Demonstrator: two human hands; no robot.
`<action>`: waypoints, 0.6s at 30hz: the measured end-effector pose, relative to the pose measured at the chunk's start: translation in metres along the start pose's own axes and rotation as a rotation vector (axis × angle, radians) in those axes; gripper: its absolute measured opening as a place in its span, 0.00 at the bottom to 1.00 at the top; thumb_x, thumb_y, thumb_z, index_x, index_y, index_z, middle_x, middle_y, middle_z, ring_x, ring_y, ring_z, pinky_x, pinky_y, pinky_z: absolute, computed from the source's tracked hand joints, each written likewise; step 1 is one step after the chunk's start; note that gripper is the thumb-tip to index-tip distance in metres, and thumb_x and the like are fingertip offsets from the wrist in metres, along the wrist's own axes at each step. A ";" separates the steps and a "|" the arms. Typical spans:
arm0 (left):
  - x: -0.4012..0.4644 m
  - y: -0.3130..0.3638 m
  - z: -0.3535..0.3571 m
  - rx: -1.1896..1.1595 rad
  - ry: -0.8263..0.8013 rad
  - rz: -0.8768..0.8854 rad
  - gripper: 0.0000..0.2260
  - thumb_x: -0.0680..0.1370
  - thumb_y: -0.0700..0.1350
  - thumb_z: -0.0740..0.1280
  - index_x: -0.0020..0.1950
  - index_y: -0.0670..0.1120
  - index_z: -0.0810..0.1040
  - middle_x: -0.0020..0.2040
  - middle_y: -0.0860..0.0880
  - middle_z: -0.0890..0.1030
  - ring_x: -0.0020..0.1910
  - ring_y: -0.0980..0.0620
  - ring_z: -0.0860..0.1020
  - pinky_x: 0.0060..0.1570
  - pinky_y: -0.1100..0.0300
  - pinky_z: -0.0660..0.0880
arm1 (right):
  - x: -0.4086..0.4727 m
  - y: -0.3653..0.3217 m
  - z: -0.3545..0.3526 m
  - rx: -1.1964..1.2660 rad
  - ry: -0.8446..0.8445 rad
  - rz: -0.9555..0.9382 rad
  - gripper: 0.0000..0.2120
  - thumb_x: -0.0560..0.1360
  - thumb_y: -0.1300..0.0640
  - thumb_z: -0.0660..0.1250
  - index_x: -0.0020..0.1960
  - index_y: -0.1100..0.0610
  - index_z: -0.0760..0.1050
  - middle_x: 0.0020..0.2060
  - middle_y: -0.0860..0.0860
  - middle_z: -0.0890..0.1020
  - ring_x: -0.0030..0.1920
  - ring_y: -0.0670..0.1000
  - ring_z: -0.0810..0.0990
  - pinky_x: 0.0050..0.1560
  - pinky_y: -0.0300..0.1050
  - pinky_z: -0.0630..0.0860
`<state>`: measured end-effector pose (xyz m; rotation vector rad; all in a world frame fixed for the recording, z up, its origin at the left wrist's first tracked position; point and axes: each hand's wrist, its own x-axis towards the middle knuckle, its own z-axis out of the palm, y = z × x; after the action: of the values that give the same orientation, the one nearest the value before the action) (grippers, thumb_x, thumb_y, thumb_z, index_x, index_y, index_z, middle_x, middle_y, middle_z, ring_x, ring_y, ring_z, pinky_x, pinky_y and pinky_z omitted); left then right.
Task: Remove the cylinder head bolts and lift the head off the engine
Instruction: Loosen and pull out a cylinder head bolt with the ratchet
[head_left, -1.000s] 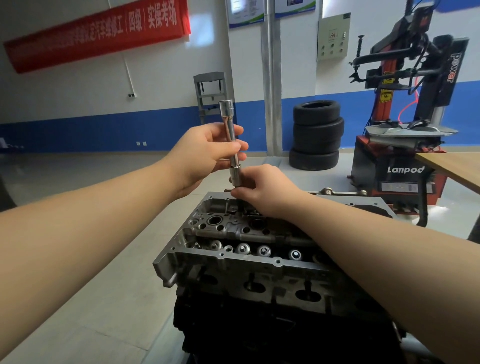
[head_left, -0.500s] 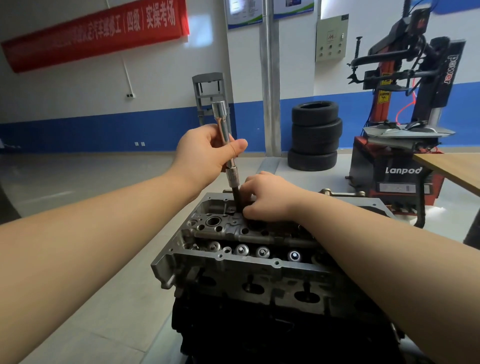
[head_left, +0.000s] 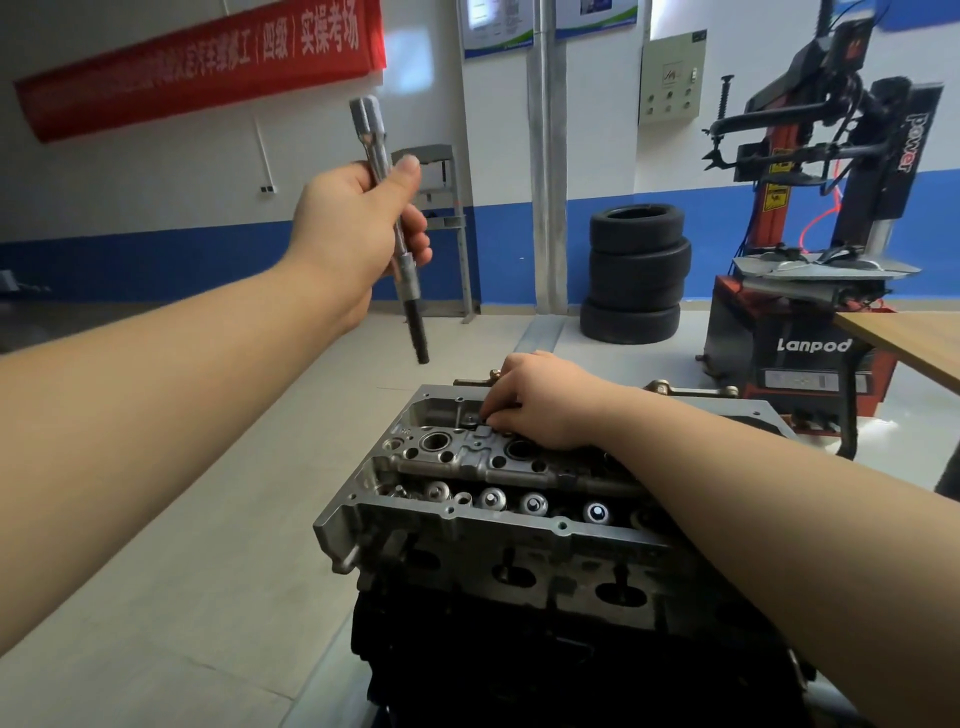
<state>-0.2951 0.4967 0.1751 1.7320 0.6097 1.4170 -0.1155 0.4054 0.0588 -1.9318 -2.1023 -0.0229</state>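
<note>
left hand (head_left: 358, 228) gripping socket extension (head_left: 396, 234), right hand (head_left: 540, 402) fingering cylinder head (head_left: 467, 519)

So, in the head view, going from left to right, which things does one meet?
Red banner → left hand holding the socket extension → right hand on the cylinder head → tyre stack → tyre changer → wooden table.

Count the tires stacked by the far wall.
3. All sit in one stack on the floor by the blue-striped wall: bottom tire, middle tire, top tire. Others could be hidden behind the red tire machine.
</note>
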 end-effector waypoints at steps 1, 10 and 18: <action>-0.005 -0.004 -0.002 0.029 -0.012 0.009 0.12 0.85 0.54 0.68 0.52 0.46 0.81 0.33 0.52 0.81 0.33 0.53 0.81 0.39 0.57 0.83 | 0.000 0.001 0.001 -0.005 -0.002 -0.006 0.11 0.82 0.46 0.68 0.62 0.41 0.84 0.52 0.44 0.72 0.60 0.53 0.72 0.64 0.58 0.72; -0.040 -0.039 -0.006 0.292 -0.104 0.026 0.21 0.85 0.58 0.66 0.54 0.39 0.79 0.33 0.51 0.75 0.31 0.51 0.72 0.37 0.48 0.77 | -0.002 0.001 0.001 0.199 0.071 0.027 0.08 0.82 0.49 0.68 0.58 0.49 0.83 0.54 0.46 0.76 0.56 0.50 0.77 0.65 0.53 0.75; -0.069 -0.091 -0.012 0.741 -0.348 0.087 0.15 0.85 0.59 0.65 0.44 0.51 0.77 0.35 0.53 0.77 0.32 0.55 0.73 0.34 0.57 0.67 | 0.005 -0.003 -0.003 0.922 0.365 0.224 0.10 0.86 0.50 0.63 0.55 0.52 0.81 0.46 0.48 0.88 0.50 0.48 0.86 0.55 0.48 0.80</action>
<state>-0.3130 0.4979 0.0620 2.5361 0.9430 0.9483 -0.1177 0.4091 0.0636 -1.4181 -1.2869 0.5052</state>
